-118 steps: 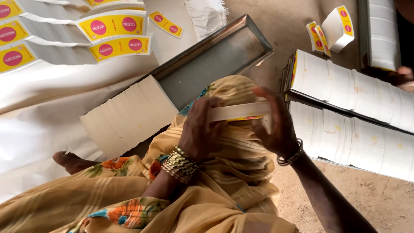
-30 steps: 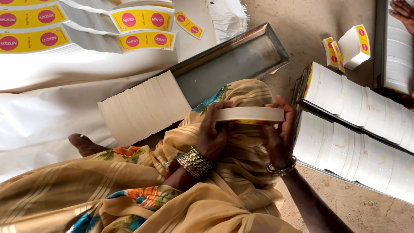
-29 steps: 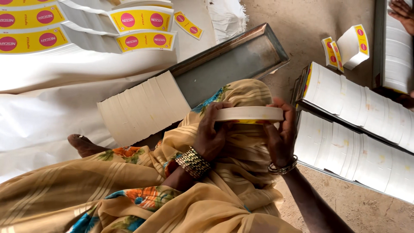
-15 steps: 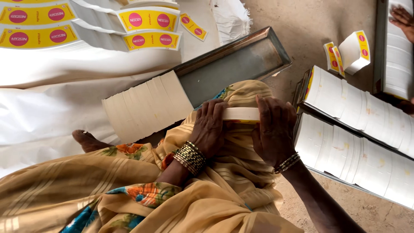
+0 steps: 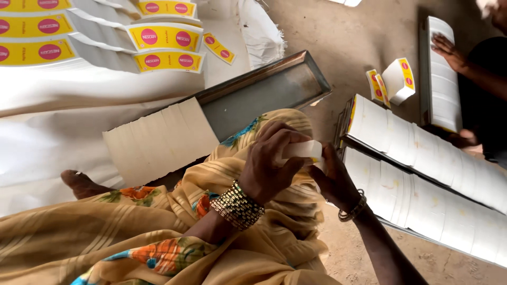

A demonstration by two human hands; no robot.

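Both my hands hold a small stack of white curved paper blanks [image 5: 303, 150] over my knee, which is draped in yellow patterned cloth. My left hand [image 5: 272, 163], with gold bangles on its wrist, wraps over the stack from the left and covers most of it. My right hand [image 5: 332, 179], a thin bangle at the wrist, grips the stack's right end from below. Only a short white part of the stack shows between the hands.
A long metal tray [image 5: 264, 95] holds a row of white blanks [image 5: 158, 140]. Two more filled trays [image 5: 422, 174] lie at the right. Yellow printed blank stacks [image 5: 163, 45] sit on white sheeting. Another person's hand [image 5: 449, 50] rests on a far tray.
The stack was held wide between my hands a second ago; my hands have closed in around it, my left hand now covering most of it. The view has shifted slightly.
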